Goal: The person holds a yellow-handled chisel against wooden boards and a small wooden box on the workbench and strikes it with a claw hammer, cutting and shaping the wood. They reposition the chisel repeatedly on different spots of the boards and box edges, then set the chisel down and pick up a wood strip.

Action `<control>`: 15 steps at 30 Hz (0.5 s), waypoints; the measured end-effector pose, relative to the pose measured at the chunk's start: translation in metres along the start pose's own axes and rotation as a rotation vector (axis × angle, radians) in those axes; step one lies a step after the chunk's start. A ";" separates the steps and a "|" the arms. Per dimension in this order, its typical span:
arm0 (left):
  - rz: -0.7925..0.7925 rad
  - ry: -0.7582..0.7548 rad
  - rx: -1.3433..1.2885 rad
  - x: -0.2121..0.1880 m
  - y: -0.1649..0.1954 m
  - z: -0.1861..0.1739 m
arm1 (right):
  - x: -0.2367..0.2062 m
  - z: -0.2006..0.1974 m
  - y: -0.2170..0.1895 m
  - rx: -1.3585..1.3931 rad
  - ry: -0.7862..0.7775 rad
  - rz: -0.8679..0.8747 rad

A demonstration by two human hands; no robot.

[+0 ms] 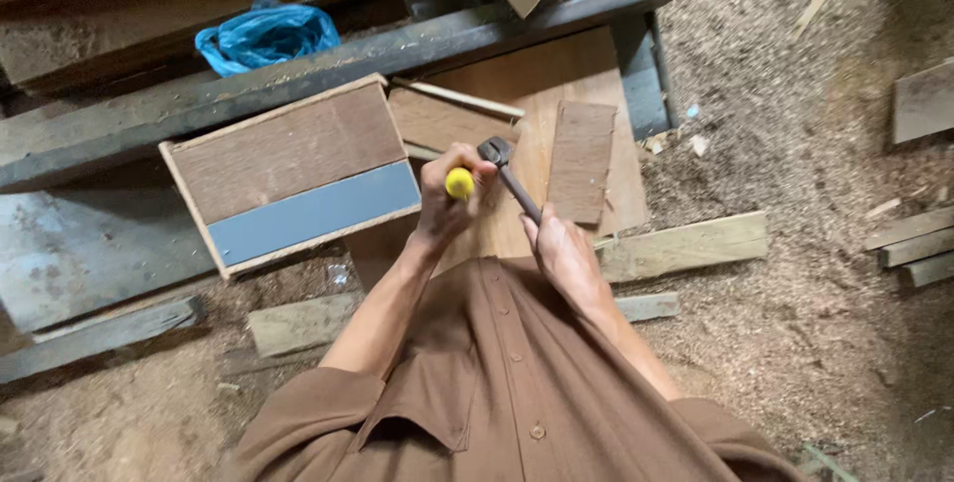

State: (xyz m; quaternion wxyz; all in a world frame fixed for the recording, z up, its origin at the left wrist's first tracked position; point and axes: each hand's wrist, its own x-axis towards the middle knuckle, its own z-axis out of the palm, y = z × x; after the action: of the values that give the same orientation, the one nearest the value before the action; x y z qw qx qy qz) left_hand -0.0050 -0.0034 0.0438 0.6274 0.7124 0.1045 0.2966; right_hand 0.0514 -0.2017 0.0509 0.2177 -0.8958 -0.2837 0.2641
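While gripped upright at frame centre: yellow-capped tool (459,183), fist of left hand (444,199) wrapped round its shaft, tip hidden against plywood sheet (517,94); hammer (509,176), dark head beside the cap, handle clasped in right hand (562,253). Step judged: tool set, blow pending; next move calls for a square strike on the cap. Left of centre: framed panel, brown over blue-grey (298,174); upper left: blue bag (264,35).

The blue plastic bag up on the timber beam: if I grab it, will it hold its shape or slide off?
The blue plastic bag looks crumpled and thin, so it would likely go floppy and collapse when grabbed. It seems light for its size; a push would probably shift it easily along the timber beam. Whether anything is inside it cannot be seen.
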 end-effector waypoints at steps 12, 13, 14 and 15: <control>-0.119 0.067 -0.254 0.013 0.007 -0.021 | 0.012 -0.007 0.037 0.353 -0.219 0.300; -0.140 0.060 -0.341 0.009 0.003 -0.018 | 0.009 -0.011 0.037 0.390 -0.212 0.356; -0.159 0.052 -0.430 0.007 -0.003 -0.013 | 0.005 -0.017 0.038 0.426 -0.202 0.413; -0.176 0.043 -0.520 0.006 -0.009 -0.007 | 0.003 -0.022 0.038 0.461 -0.189 0.469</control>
State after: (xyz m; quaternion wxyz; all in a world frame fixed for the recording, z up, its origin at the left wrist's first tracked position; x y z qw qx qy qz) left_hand -0.0016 0.0071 0.0373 0.8103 0.5090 0.0997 0.2729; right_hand 0.0813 -0.2333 0.0458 0.3204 -0.8356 -0.0216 0.4458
